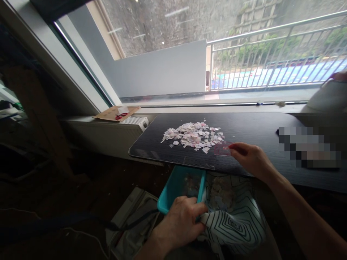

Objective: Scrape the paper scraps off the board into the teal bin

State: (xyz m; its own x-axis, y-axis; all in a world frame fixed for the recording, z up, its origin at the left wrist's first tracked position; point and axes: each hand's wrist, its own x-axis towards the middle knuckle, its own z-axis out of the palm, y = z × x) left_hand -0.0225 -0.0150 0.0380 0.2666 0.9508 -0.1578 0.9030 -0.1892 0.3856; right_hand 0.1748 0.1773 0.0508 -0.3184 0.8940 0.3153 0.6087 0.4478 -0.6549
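Observation:
A loose pile of small whitish-pink paper scraps [189, 134] lies on the dark tabletop [154, 148]. My right hand [251, 157] is closed, pinching the right end of a thin, see-through pinkish plastic piece [221, 148] that lies at the pile's near right edge. Below the table edge, my left hand [182, 219] is closed around the near right rim of a turquoise plastic bin [168, 196]. Some scraps show dimly inside that bin. Beside it, a white cloth with black line patterns [233, 225] spreads over my lap, with more scraps [221, 192] on it.
Left of the table stands a white radiator [132, 131], with a brown cardboard sheet [110, 112] and a red object [121, 116] on top. A blurred-out item [309, 148] lies at the table's right. Behind the table is a large window with a railing [271, 61] outside.

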